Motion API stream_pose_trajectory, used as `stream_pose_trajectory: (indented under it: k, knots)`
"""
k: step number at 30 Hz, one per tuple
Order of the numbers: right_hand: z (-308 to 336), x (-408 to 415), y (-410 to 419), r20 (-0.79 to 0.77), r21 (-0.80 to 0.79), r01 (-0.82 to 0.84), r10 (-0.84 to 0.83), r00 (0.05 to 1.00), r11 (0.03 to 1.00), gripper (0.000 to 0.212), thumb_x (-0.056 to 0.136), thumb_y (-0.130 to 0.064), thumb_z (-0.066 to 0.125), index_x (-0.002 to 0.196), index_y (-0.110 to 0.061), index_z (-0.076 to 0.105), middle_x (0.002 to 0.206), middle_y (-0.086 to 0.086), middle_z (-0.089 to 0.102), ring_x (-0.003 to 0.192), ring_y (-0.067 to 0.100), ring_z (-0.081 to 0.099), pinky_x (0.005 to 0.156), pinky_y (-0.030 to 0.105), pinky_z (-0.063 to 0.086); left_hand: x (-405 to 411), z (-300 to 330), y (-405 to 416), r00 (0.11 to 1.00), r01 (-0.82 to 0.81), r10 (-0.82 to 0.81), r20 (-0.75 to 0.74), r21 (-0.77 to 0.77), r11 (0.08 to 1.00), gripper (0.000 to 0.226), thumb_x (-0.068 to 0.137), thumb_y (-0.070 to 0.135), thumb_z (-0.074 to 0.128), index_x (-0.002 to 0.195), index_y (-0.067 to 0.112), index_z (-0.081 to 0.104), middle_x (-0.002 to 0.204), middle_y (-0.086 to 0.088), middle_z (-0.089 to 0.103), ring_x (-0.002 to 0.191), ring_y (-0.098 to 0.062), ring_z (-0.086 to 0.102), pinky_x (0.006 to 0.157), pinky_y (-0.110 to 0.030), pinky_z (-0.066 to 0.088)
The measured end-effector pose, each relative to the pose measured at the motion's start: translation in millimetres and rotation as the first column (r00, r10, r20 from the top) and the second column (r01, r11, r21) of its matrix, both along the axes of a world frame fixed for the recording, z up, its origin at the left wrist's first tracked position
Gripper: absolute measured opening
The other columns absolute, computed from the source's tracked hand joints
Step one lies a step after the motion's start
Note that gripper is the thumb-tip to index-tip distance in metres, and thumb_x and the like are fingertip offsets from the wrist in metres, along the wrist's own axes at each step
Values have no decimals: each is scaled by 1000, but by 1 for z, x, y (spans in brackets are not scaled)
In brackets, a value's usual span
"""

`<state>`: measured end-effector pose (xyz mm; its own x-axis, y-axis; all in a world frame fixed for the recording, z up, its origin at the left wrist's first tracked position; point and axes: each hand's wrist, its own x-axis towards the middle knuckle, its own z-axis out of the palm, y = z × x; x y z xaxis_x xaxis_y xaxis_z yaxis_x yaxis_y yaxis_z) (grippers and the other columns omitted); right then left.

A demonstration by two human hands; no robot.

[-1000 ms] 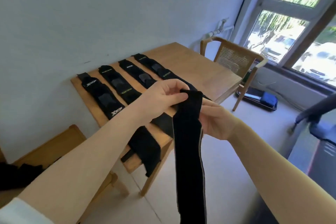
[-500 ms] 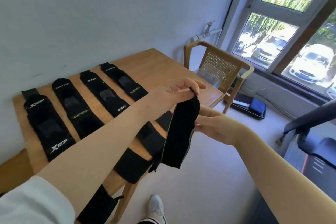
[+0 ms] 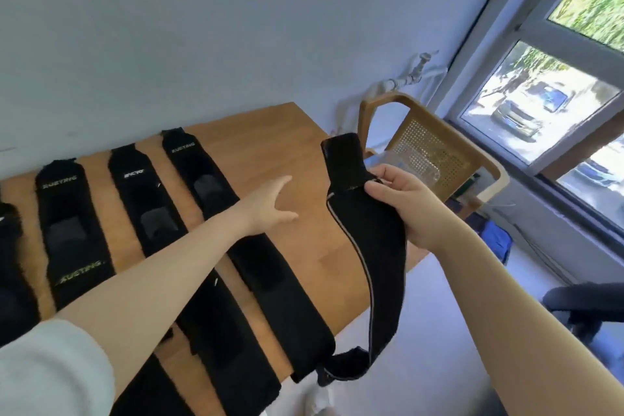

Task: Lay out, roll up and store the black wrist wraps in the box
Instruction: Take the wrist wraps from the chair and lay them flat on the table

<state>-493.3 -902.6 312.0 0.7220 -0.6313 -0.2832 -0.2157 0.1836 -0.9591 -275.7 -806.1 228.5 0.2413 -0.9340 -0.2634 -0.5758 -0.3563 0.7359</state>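
Note:
Several black wrist wraps [image 3: 72, 233] lie flat side by side across the wooden table [image 3: 270, 132], their near ends hanging over the front edge. My right hand [image 3: 401, 203] grips one more black wrap [image 3: 371, 246] near its upper end; the strip curves down past the table's right edge and curls at the bottom. My left hand [image 3: 270, 203] reaches over the bare wood to the right of the laid wraps, fingers straight and holding nothing. No box is in view.
A wooden chair with a cane back [image 3: 429, 145] stands at the table's far right end, with a clear plastic item on its seat. A window [image 3: 557, 105] fills the right wall. A dark object [image 3: 584, 307] sits at the right edge.
My left hand has let go of the held wrap and stretched out over the table. My right hand now holds the wrap alone, carried toward the table's right side. The view has come closer.

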Motion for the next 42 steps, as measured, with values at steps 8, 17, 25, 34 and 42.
stream_pose_trajectory:
  k: [8, 17, 25, 34, 42]
  knots:
    - [-84, 149, -79, -168, -121, -126, 105, 980, 985, 7, 91, -17, 61, 91, -10, 60, 87, 6, 70, 81, 21, 69, 68, 34, 56, 85, -49, -22, 844, -256, 113, 524, 210, 944, 86, 88, 40, 62, 152, 20, 8, 159, -7, -5, 146, -28, 5, 115, -41, 24]
    - [-177, 305, -148, -278, -127, -142, 102, 955, 982, 17, 96, -27, 55, 105, -13, 56, 104, 5, 64, 98, 22, 62, 82, 37, 54, 140, -94, -35, 851, -368, 64, 521, 505, 781, 123, 69, 62, 70, 150, 19, -12, 156, -10, -21, 146, -26, -9, 117, -39, 11]
    - [-193, 286, -117, -458, -802, -485, 162, 874, 349, 44, 95, -15, 51, 139, -14, 44, 146, 8, 37, 132, 28, 36, 106, 42, 34, 141, -96, -37, 873, -368, 94, 479, 518, 772, 123, 69, 58, 73, 150, 24, -13, 156, -4, -23, 146, -22, -11, 115, -38, 19]
    - [-206, 264, -104, -808, -491, -862, 302, 505, 128, 64, 102, -42, 22, 151, -12, -8, 158, 5, -16, 146, 19, -14, 117, 34, -4, 136, -90, -42, 867, -368, 63, 494, 551, 749, 123, 70, 58, 72, 150, 22, -14, 156, -4, -24, 146, -23, -12, 113, -39, 25]
    - [-210, 308, -115, -835, -476, -871, 249, 491, 119, 68, 101, -46, 19, 151, -11, -10, 158, 6, -18, 146, 21, -14, 118, 37, -4, 131, -93, -35, 860, -341, 29, 509, 532, 775, 120, 72, 61, 69, 149, 22, -14, 156, -3, -23, 145, -21, -14, 116, -38, 18]
